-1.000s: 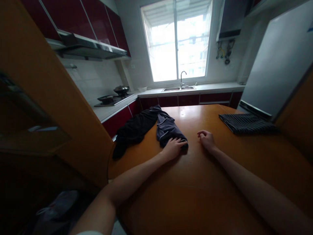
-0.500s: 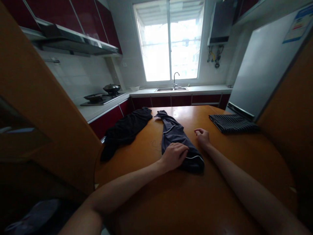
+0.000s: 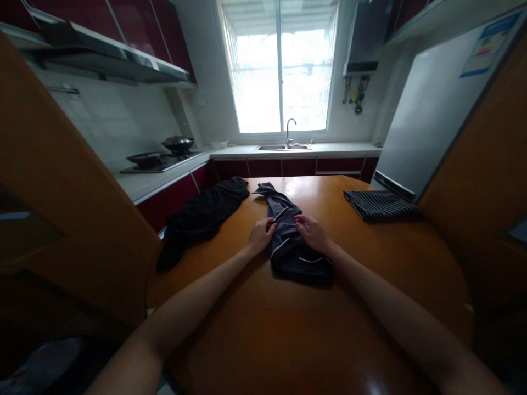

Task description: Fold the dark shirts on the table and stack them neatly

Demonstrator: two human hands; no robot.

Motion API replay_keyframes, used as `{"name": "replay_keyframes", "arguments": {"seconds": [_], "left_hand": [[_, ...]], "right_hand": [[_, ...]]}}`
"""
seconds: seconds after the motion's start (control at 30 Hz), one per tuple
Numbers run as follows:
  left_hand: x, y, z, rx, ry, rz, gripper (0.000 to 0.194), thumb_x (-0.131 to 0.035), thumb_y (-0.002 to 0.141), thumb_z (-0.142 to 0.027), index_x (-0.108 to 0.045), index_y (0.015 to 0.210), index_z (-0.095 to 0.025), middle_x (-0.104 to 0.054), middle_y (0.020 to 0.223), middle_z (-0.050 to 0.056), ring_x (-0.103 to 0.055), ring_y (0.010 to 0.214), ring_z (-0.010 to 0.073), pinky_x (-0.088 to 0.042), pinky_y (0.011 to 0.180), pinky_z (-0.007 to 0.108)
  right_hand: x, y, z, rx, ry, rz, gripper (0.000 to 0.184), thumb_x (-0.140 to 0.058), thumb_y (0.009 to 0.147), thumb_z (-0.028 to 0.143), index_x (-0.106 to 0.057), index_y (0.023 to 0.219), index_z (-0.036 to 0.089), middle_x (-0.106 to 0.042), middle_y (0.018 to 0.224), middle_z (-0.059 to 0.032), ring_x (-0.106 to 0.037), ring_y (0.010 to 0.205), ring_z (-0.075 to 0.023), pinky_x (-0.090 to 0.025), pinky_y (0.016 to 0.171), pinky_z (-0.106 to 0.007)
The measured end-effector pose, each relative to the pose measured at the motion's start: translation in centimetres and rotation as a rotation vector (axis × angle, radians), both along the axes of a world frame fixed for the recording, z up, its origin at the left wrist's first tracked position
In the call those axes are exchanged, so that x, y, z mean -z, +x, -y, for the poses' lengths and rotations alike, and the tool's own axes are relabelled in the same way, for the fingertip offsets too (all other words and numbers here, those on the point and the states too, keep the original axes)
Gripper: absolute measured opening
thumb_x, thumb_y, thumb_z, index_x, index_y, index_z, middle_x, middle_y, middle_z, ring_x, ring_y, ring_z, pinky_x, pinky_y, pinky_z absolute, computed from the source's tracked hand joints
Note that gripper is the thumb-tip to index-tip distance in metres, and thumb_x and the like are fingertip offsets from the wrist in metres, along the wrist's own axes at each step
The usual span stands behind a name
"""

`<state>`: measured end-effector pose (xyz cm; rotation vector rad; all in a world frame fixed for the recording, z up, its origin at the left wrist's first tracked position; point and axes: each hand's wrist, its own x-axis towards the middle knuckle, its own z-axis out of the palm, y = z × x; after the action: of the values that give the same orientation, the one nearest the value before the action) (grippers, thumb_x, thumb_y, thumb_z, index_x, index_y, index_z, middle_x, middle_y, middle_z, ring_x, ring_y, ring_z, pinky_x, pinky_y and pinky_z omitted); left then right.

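Observation:
A dark grey pajama top (image 3: 284, 241) with thin white piping lies folded into a long narrow shape in the middle of the wooden table (image 3: 313, 323). At its left edge, my left hand (image 3: 262, 235) is closed with the fingertips on the cloth. My right hand (image 3: 315, 233) is across from it, fingers curled onto the right edge. The near end of the top is a rounded fold, and its narrower end points towards the window. Some of the cloth under my right hand is hidden.
A crumpled black garment (image 3: 206, 211) lies along the table's left side. On the right is a folded black-and-white striped cloth (image 3: 382, 204). Beyond the table are a sink (image 3: 283, 147), a stove with a lidded pan (image 3: 178, 144) and a refrigerator (image 3: 428, 104).
My left hand has moved from on top of the cloth to its left edge. My right hand has come left from the table onto the garment. The near end shows a changed fold.

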<state>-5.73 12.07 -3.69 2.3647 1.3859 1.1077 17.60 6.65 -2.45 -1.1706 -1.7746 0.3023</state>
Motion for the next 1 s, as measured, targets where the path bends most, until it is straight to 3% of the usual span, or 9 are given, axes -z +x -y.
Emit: {"name": "replay_keyframes", "arguments": {"seconds": [0.23,0.37,0.47,0.57,0.8,1.0], "left_hand": [[-1.3,1.1,2.5,0.043,0.096,-0.073,0.027,-0.056,0.094,-0.025,-0.069,0.117,-0.022,-0.069,0.123,0.008,-0.056,0.123,0.0296,-0.042,0.106,0.050],[-1.3,1.9,3.5,0.270,0.125,-0.123,0.031,-0.054,0.094,-0.022,-0.066,0.123,-0.019,-0.066,0.128,0.010,-0.060,0.119,0.0252,-0.046,0.106,0.043],[-1.2,2.1,3.8,0.493,0.103,-0.179,0.036,-0.055,0.092,-0.020,-0.065,0.126,-0.017,-0.064,0.132,0.012,-0.060,0.122,0.0240,-0.046,0.109,0.039],[-1.4,2.1,4.1,0.610,0.063,-0.228,0.037,-0.055,0.093,-0.021,-0.064,0.129,-0.017,-0.063,0.135,0.012,-0.058,0.126,0.0240,-0.045,0.111,0.039],[-2.3,1.7,4.2,0.716,0.057,-0.233,0.038,-0.057,0.092,-0.018,-0.066,0.129,-0.022,-0.062,0.137,0.010,-0.055,0.131,0.0232,-0.042,0.114,0.037],[-2.2,1.8,4.4,0.732,0.030,-0.226,0.036,-0.052,0.094,-0.018,-0.068,0.126,-0.024,-0.065,0.134,0.007,-0.062,0.123,0.0206,-0.047,0.108,0.033]], "right_hand": [[0.3,-0.9,0.7,-0.124,-0.056,0.145,0.054,-0.044,0.101,0.046,-0.042,0.152,0.026,-0.068,0.127,-0.0105,-0.065,0.115,-0.0263,-0.048,0.098,-0.043],[0.1,-1.2,0.8,-0.194,-0.071,0.244,0.055,-0.036,0.104,0.046,-0.035,0.156,0.029,-0.066,0.134,-0.0085,-0.063,0.119,-0.0267,-0.046,0.101,-0.044],[0.4,-1.0,0.5,-0.200,-0.098,0.213,0.054,-0.032,0.104,0.049,-0.041,0.153,0.028,-0.066,0.134,-0.0078,-0.062,0.120,-0.0267,-0.045,0.103,-0.044],[0.8,-0.9,0.1,-0.175,-0.139,0.202,0.057,-0.028,0.103,0.054,-0.051,0.147,0.026,-0.065,0.135,-0.0098,-0.059,0.124,-0.0288,-0.042,0.105,-0.047],[1.3,-1.2,-0.3,-0.217,-0.203,0.246,0.061,-0.022,0.102,0.061,-0.064,0.134,0.030,-0.063,0.138,-0.0080,-0.050,0.132,-0.0309,-0.029,0.111,-0.059],[1.4,-1.2,-0.8,-0.217,-0.248,0.100,0.082,-0.017,0.093,0.079,-0.074,0.115,0.025,-0.069,0.126,-0.0098,-0.059,0.122,-0.0282,-0.038,0.108,-0.050]]}}
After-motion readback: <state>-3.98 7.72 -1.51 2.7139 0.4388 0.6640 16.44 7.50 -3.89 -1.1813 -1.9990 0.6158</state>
